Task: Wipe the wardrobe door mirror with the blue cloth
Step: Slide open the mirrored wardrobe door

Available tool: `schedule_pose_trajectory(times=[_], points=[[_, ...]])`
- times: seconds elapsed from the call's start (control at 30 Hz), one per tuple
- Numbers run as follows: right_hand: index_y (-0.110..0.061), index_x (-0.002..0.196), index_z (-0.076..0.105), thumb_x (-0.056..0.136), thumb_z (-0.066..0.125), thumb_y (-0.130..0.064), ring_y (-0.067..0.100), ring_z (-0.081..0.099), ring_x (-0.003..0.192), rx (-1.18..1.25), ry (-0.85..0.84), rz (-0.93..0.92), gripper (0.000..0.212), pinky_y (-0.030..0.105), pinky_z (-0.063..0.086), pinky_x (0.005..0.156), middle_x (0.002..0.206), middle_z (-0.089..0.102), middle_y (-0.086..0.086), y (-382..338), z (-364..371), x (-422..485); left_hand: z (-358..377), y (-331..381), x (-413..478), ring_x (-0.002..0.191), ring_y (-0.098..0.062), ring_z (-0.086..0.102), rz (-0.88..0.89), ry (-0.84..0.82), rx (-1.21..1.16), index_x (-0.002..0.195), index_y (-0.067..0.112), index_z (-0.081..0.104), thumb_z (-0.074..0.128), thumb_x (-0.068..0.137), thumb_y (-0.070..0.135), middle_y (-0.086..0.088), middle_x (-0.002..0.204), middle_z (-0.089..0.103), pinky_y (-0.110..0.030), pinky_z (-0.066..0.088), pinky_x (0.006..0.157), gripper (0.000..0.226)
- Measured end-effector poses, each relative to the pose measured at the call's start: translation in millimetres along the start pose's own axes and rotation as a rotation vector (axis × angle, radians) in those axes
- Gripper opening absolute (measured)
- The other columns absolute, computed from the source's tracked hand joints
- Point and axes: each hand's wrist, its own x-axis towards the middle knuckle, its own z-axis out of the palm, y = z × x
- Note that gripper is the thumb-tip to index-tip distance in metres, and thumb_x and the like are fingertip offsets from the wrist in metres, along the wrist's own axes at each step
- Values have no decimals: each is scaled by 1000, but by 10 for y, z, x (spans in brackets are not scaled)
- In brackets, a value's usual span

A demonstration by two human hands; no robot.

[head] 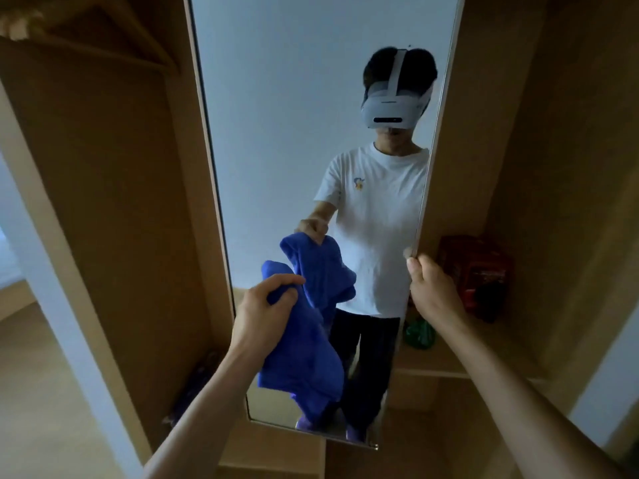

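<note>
A tall narrow mirror (276,140) fills the inner face of an open wardrobe door and runs from the top of the view down to its lower edge near the bottom middle. My left hand (262,309) grips a bunched blue cloth (304,357), which hangs down in front of the mirror's lower left part. Whether the cloth touches the glass, I cannot tell. My right hand (428,285) pinches the mirror door's right edge at about waist height. The glass reflects a person in a white T-shirt with a headset, and the cloth.
Wooden wardrobe panels (114,202) stand to the left of the door, with a hanger (114,32) up at the top left. Behind the door on the right, a shelf (449,357) carries a red box (477,271) and a green item (418,333).
</note>
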Motion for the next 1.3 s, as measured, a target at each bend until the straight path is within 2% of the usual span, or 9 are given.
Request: schedule_pose_trajectory(times=[0.17,0.3,0.43,0.57,0.7,0.83,1.0,1.17,1.3], points=[[-17,106,53,110,30,-36,28,55,93,-18,44,41,30,36,33,70,98,54,2,10,87,94,-351,-89,134,84,-20,70,-36,122,27,100,47,74,60,97,28,9,95,73,-51,61,77,24],[-12,130,54,110,29,-36,38,57,116,-41,70,109,39,37,38,84,125,61,17,-14,161,172,-555,-134,251,88,-16,66,-62,180,51,102,48,72,60,97,32,8,104,69,-44,60,78,21],[-13,140,50,110,29,-35,39,55,122,-52,94,146,43,42,41,90,133,59,18,-59,188,180,-758,-166,365,91,-19,65,-118,204,60,105,43,73,61,96,31,6,108,67,-43,59,80,19],[-11,132,55,110,32,-33,38,57,119,-67,115,137,40,36,36,84,128,61,17,-55,181,175,-982,-233,527,88,-20,62,-134,222,200,114,42,71,58,97,37,0,113,67,-37,53,72,22],[-10,120,61,109,34,-33,33,61,110,-83,153,83,37,34,38,81,113,65,12,-28,183,145,-983,-246,713,103,-33,62,-84,241,428,133,38,65,51,101,51,-9,123,67,-34,42,73,37],[-14,108,62,109,36,-34,21,59,93,-73,128,66,33,33,39,77,86,54,-7,8,158,173,-918,-272,904,95,-35,62,-52,228,484,126,35,69,47,104,49,-8,105,64,-37,47,72,33],[-13,110,63,109,35,-34,15,51,87,-94,141,65,34,32,39,77,90,54,-6,11,176,256,-881,-344,1096,81,-30,55,-67,243,501,118,33,72,47,104,50,-2,90,57,-35,40,64,34],[-10,114,62,110,33,-32,19,54,92,-95,94,90,37,31,38,79,95,55,-2,-4,195,386,-820,-359,1232,93,-36,60,-64,239,497,120,35,72,45,105,49,-9,106,65,-38,46,72,34],[-11,114,62,110,33,-33,17,53,90,-103,89,98,38,31,39,78,96,56,-2,-4,221,485,-779,-356,1346,90,-33,58,-64,230,508,121,34,71,44,106,49,-10,108,65,-37,44,70,34]])
